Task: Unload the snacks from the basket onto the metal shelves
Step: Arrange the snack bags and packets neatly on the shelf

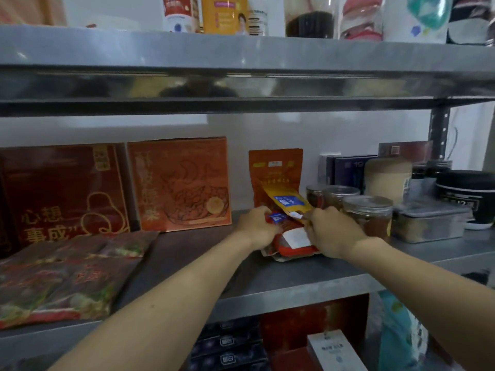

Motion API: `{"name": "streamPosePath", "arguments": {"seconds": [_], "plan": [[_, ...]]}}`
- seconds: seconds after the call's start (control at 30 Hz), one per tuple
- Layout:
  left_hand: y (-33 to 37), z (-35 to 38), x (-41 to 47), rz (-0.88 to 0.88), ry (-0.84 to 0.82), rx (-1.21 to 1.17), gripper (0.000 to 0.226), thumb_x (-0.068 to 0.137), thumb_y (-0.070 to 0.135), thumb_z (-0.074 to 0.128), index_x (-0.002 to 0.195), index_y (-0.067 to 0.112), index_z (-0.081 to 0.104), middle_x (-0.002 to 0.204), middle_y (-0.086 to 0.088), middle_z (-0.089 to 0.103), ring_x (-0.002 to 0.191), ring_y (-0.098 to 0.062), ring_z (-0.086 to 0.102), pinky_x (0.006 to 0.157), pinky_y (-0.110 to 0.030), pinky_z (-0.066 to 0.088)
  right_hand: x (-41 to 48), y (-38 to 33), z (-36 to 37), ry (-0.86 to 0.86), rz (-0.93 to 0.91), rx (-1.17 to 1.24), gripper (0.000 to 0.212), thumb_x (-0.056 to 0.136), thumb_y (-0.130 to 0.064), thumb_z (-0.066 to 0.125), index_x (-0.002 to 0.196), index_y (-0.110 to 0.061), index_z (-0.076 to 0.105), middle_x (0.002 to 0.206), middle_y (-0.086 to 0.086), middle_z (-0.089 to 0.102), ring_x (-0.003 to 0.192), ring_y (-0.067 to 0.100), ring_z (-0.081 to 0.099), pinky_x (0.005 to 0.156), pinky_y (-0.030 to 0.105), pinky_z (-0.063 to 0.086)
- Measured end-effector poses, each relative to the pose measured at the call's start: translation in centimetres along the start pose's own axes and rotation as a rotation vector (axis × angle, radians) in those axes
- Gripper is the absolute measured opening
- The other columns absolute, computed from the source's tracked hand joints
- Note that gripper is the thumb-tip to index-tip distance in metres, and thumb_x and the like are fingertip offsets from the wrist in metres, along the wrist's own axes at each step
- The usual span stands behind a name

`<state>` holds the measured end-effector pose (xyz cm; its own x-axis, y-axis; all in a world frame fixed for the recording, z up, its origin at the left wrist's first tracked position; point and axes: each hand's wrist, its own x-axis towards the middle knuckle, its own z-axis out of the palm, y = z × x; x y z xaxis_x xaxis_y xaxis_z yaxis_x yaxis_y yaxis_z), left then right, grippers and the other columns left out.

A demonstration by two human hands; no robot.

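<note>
Reaching forward with both bare arms; gripping with left hand (254, 224) and right hand (332, 232), close together, fingers (262, 211) curled.

The middle metal shelf (187, 263) is showing a dull, smooth grey surface, while the upper shelf's front lip (241, 84) is gleaming almost like a mirror. The orange box (179, 183) is looking like matt cardboard. The yellow snack packet (288, 199), red snack packet (289, 246) and flat pouches (67, 277) are shining as glossy plastic film. The jars (367, 215) are showing clear plastic under silvery lids.
</note>
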<state>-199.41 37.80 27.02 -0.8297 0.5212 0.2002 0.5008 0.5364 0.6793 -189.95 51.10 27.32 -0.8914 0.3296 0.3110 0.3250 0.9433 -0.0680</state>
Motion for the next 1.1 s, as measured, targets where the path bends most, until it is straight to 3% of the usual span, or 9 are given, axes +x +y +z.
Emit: {"name": "streamPosePath", "arguments": {"seconds": [0.13,0.3,0.37,0.47,0.63,0.8,0.9,0.97,1.1], "plan": [[-0.5,0.8,1.1,-0.092,-0.010,-0.179,0.043,0.085,0.013,0.070,0.126,0.021,0.059,0.123,-0.003,0.064,0.108,-0.023,0.062,0.093,-0.034,0.052,-0.4,-0.3,0.0,0.087,-0.080,-0.059,0.031,0.100,-0.034,0.044,0.117,-0.018,0.064,0.113,0.007,0.066,0.099,0.027,0.061,0.073,0.030,0.037],[-1.6,0.7,1.0,-0.151,0.177,-0.317,0.020,0.092,0.002,0.053,0.098,0.020,0.058,0.108,-0.004,0.065,0.095,-0.021,0.061,0.084,-0.031,0.051,-0.3,-0.8,0.6,0.055,-0.053,0.037,0.065,0.084,-0.074,0.048,0.119,-0.021,0.061,0.120,-0.001,0.062,0.105,0.022,0.059,0.086,0.035,0.048],[-2.0,0.2,0.7,-0.181,0.193,-0.256,0.024,0.092,0.006,0.057,0.113,0.016,0.055,0.118,-0.009,0.060,0.105,-0.025,0.057,0.084,-0.030,0.046,-0.2,-1.1,1.1,0.050,-0.044,0.078,0.073,0.078,-0.080,0.050,0.124,-0.023,0.059,0.127,-0.002,0.060,0.110,0.021,0.058,0.092,0.037,0.050],[-2.3,0.2,0.3,-0.213,0.066,-0.366,0.052,0.089,0.005,0.067,0.134,0.009,0.042,0.129,-0.013,0.055,0.105,-0.022,0.053,0.082,-0.028,0.042,-0.3,-1.3,1.5,0.015,-0.017,0.099,0.076,0.079,-0.077,0.053,0.131,-0.021,0.054,0.135,0.000,0.055,0.117,0.023,0.055,0.096,0.039,0.049],[-2.8,0.5,0.0,-0.170,0.084,-0.585,0.045,0.082,-0.011,0.068,0.110,0.019,0.050,0.109,-0.013,0.065,0.088,-0.023,0.062,0.055,-0.027,0.048,-0.5,-1.4,1.1,-0.053,0.017,0.045,0.078,0.086,-0.071,0.049,0.143,-0.018,0.041,0.145,0.006,0.046,0.129,0.026,0.046,0.102,0.041,0.043],[-5.3,-1.5,0.7,-0.104,0.256,-0.602,0.043,0.079,-0.018,0.066,0.101,0.019,0.061,0.113,-0.008,0.064,0.096,-0.021,0.062,0.081,-0.030,0.055,-0.5,-1.9,0.7,-0.092,0.046,-0.034,0.076,0.086,-0.069,0.050,0.141,-0.018,0.042,0.143,0.007,0.048,0.128,0.027,0.047,0.102,0.040,0.042],[-6.6,-4.1,-0.1,-0.032,0.333,-0.586,0.040,0.080,-0.021,0.063,0.095,0.016,0.063,0.100,-0.003,0.060,0.091,-0.017,0.058,0.069,-0.014,0.050,-0.3,-2.9,0.7,-0.042,0.041,-0.076,0.071,0.086,-0.066,0.053,0.138,-0.019,0.044,0.140,0.006,0.051,0.126,0.026,0.048,0.104,0.040,0.041],[-7.6,-5.8,-0.6,0.012,0.357,-0.580,0.040,0.081,-0.020,0.062,0.092,0.019,0.063,0.094,-0.003,0.061,0.091,-0.017,0.059,0.072,-0.017,0.051,-0.2,-4.2,0.6,0.059,-0.002,-0.053,0.065,0.088,-0.062,0.054,0.136,-0.018,0.045,0.137,0.006,0.053,0.122,0.025,0.051,0.100,0.039,0.044],[-9.2,-8.5,-1.6,0.072,0.394,-0.574,0.041,0.082,-0.014,0.066,0.090,0.026,0.065,0.099,-0.003,0.064,0.096,-0.019,0.062,0.084,-0.032,0.055,0.5,-8.9,0.3,0.137,-0.089,0.425,0.063,0.092,-0.052,0.058,0.142,-0.015,0.044,0.138,0.006,0.054,0.125,0.026,0.050,0.098,0.036,0.045]]}}
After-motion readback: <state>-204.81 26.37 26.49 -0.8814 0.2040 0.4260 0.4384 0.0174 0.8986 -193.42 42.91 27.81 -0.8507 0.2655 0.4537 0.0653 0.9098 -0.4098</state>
